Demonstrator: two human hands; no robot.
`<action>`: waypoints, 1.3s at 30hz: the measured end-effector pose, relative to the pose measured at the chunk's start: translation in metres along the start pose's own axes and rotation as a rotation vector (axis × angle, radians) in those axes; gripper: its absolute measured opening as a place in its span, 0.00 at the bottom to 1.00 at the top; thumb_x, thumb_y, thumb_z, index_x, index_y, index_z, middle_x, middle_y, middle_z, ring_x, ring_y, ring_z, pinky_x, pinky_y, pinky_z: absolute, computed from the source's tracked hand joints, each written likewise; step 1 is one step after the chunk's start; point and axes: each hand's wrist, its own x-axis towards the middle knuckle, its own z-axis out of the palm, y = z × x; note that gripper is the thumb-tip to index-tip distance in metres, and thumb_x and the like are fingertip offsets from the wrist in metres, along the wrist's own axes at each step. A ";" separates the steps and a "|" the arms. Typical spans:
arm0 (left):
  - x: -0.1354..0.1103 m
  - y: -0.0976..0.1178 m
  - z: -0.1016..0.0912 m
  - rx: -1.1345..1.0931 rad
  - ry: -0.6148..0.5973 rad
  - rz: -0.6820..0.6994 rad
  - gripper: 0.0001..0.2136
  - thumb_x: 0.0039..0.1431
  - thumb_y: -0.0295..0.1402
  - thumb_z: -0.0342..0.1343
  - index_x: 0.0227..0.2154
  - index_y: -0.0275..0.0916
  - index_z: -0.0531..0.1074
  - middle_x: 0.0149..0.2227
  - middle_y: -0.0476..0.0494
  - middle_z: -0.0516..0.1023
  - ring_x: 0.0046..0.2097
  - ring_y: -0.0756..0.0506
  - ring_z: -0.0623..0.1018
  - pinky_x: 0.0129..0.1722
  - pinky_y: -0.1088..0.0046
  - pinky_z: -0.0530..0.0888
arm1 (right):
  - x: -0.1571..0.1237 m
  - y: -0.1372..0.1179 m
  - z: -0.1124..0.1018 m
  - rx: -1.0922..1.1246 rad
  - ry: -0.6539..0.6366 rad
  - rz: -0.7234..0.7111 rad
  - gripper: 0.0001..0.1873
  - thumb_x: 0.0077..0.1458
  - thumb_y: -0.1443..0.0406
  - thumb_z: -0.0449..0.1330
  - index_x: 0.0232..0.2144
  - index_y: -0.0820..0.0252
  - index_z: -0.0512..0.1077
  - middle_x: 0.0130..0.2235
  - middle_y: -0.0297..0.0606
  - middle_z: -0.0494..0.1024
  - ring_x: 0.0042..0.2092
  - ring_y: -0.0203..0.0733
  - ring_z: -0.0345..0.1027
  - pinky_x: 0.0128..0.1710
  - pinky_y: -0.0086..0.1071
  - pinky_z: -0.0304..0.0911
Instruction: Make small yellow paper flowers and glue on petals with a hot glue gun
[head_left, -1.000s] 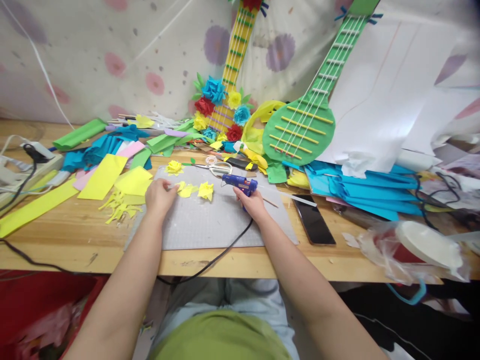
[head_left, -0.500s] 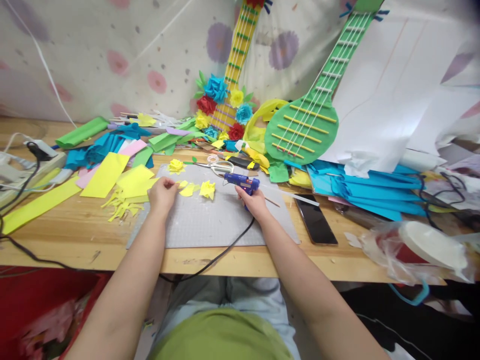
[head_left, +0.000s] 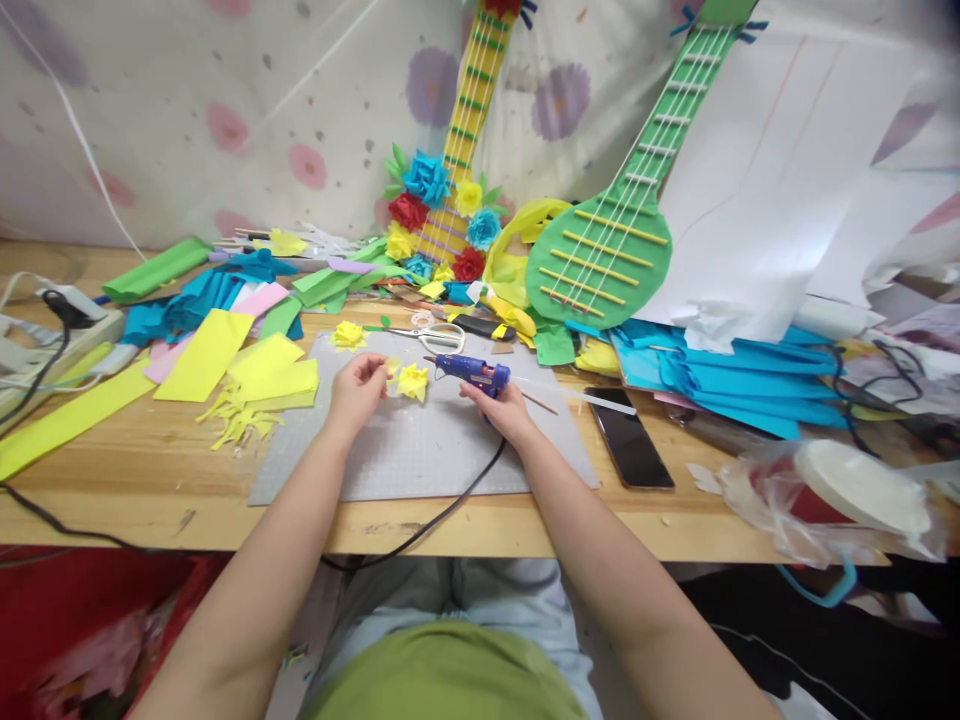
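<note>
My right hand (head_left: 501,405) is closed round the handle of a blue hot glue gun (head_left: 472,373), its nozzle pointing left and a glue stick trailing from the back. My left hand (head_left: 358,393) pinches a small yellow paper petal (head_left: 392,368) between thumb and fingers, partly hidden by them. Just right of that petal, a yellow paper flower (head_left: 412,382) rests on the grey cutting mat (head_left: 427,465). Another yellow paper flower (head_left: 349,336) lies at the mat's back left, beside white-handled scissors (head_left: 444,338).
Yellow paper pieces (head_left: 202,355) and fringed scraps lie left of the mat. A phone (head_left: 631,440) is to the right, near a plastic-wrapped container (head_left: 847,490). Behind stand a green paper lute (head_left: 600,262) and a flower-trimmed yellow one (head_left: 469,110). A black cord (head_left: 442,515) crosses the mat's front.
My left hand has moved right and lifted the petal from the mat toward the glue gun. The gun has shifted slightly left, its nozzle now nearer the flower.
</note>
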 end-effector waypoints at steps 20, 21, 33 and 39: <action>-0.010 0.002 0.007 0.374 -0.071 0.225 0.13 0.51 0.35 0.49 0.40 0.40 0.67 0.30 0.49 0.71 0.29 0.51 0.71 0.31 0.75 0.68 | 0.000 0.006 0.003 -0.078 -0.086 -0.094 0.18 0.43 0.50 0.59 0.26 0.59 0.72 0.21 0.32 0.70 0.26 0.36 0.63 0.27 0.29 0.59; -0.011 0.002 0.007 0.376 -0.074 0.232 0.13 0.51 0.35 0.49 0.40 0.40 0.67 0.30 0.49 0.71 0.30 0.51 0.71 0.31 0.75 0.68 | 0.000 0.006 0.003 -0.078 -0.085 -0.093 0.18 0.43 0.50 0.59 0.26 0.59 0.72 0.21 0.32 0.70 0.26 0.36 0.63 0.27 0.29 0.58; -0.014 0.004 0.007 0.404 -0.110 0.287 0.11 0.52 0.35 0.49 0.38 0.41 0.66 0.31 0.49 0.70 0.30 0.52 0.70 0.30 0.77 0.67 | 0.000 0.006 0.003 -0.078 -0.047 -0.058 0.19 0.42 0.49 0.58 0.24 0.59 0.71 0.20 0.32 0.69 0.25 0.36 0.63 0.25 0.28 0.58; -0.013 0.003 0.007 0.379 -0.132 0.271 0.06 0.52 0.36 0.49 0.30 0.40 0.67 0.28 0.50 0.71 0.30 0.51 0.70 0.29 0.76 0.65 | 0.001 0.003 0.002 -0.065 0.027 0.001 0.21 0.41 0.47 0.58 0.19 0.60 0.67 0.19 0.32 0.69 0.22 0.33 0.60 0.23 0.27 0.57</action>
